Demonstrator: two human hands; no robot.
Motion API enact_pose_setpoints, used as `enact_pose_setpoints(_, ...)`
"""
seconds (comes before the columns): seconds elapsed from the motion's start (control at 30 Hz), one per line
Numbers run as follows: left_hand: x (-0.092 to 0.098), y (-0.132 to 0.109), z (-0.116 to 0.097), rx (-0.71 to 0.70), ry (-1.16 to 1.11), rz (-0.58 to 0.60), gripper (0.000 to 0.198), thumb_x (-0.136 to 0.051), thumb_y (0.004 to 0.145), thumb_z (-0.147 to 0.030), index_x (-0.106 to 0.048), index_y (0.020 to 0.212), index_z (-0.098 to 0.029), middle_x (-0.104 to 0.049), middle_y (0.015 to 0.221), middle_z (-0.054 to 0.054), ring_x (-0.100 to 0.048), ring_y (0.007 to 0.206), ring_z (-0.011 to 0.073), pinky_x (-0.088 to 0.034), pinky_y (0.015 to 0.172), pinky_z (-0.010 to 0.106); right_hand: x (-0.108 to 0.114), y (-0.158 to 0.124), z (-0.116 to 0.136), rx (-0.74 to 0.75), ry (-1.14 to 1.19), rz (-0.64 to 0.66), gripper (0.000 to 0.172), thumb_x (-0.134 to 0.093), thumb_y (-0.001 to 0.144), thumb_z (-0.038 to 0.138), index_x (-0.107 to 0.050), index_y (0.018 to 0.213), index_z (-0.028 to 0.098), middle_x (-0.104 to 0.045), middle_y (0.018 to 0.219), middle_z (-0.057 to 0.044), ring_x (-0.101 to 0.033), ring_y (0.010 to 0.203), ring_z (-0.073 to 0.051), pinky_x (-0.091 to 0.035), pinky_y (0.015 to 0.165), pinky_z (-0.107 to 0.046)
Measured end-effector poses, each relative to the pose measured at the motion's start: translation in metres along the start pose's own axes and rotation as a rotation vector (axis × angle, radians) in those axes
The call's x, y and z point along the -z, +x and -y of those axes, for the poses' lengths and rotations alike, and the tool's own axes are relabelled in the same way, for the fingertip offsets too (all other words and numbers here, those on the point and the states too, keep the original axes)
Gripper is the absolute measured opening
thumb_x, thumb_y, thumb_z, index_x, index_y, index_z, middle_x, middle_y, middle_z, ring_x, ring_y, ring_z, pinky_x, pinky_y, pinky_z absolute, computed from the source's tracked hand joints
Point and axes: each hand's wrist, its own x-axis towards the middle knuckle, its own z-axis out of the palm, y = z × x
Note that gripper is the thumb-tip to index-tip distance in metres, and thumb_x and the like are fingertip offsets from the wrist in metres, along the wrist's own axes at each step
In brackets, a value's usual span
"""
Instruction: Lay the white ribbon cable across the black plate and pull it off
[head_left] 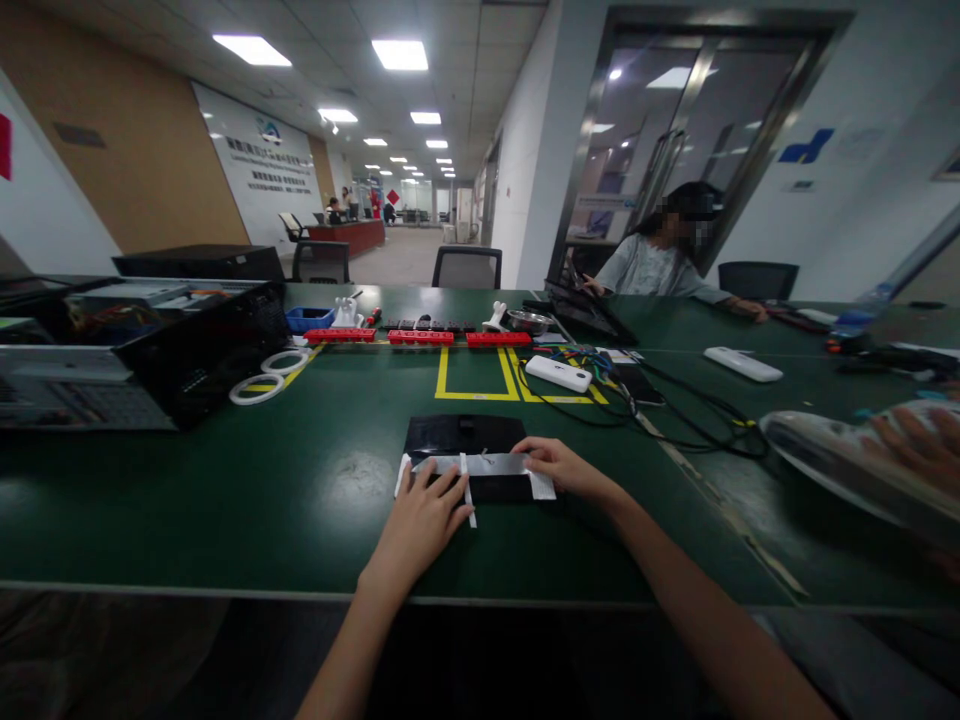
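Note:
A flat black panel (pixel 444 432) with a small raised tab lies on the green table in front of me. Across it runs a shiny silver strip (pixel 501 463), with white paper-like pieces at both ends and a narrow white strip (pixel 469 508) crossing it. My left hand (pixel 426 515) rests with fingers spread over the left part of the silver strip, pressing on it. At the other end, my right hand (pixel 559 462) has its thumb and fingers closed on the silver strip's edge. What the black panel belongs to I cannot tell.
An opened computer case (pixel 187 350) stands at the left, beside white rings (pixel 259 388). Red trays (pixel 420 337) line the back. Cables (pixel 697 395) and a white device (pixel 559 373) lie to the right. Another person (pixel 660 255) sits across; a blurred hand (pixel 911 445) is at far right.

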Motion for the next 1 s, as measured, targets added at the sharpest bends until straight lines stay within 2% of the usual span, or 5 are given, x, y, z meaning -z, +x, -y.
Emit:
enact_pose_setpoints(0.63,-0.002,0.008,-0.003,0.026,0.01,0.062,0.033,-0.047,0.089,-0.037,-0.057,0.117,-0.025,-0.059,0.122,0.005,-0.044,0.117,0.0341,-0.024,0.098,0.063,-0.001,0.001,-0.002,0.04,-0.043,-0.031,0.024,-0.05,0.078,0.019,-0.057,0.1,0.015,-0.046,0.059,0.005,-0.04,0.047,-0.006,-0.027,0.042,-0.018)
enact_pose_setpoints(1.0,-0.003,0.006,-0.004,0.045,-0.005,0.059,0.035,-0.042,0.091,-0.039,-0.056,0.119,-0.025,-0.058,0.124,0.004,-0.043,0.12,0.0335,-0.019,0.101,0.063,0.0,0.003,-0.009,0.027,-0.025,0.01,0.026,-0.048,0.08,0.023,-0.054,0.104,0.016,-0.047,0.061,0.005,-0.039,0.045,-0.006,-0.026,0.04,-0.018)
